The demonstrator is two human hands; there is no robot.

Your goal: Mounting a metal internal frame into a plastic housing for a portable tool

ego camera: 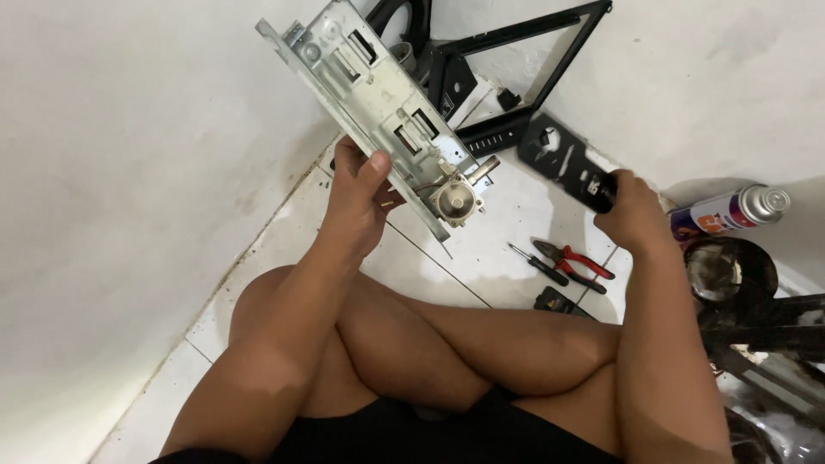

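My left hand [357,202] grips a long grey metal bracket [369,90] and holds it up tilted, its far end toward the upper left. A round brass-coloured valve part [455,202] sits at the bracket's lower end, close to my fingers. My right hand [634,213] is closed on the near end of a flat black metal plate [563,161] with cut-out holes, held just above the tiled floor. I sit cross-legged, my knees below both hands.
Red-handled pliers [574,262] and a black screwdriver [537,265] lie on the white tiles [507,249] between my hands. A black metal frame [507,60] leans by the wall. A spray can [730,210] and a black burner part [726,271] lie at right.
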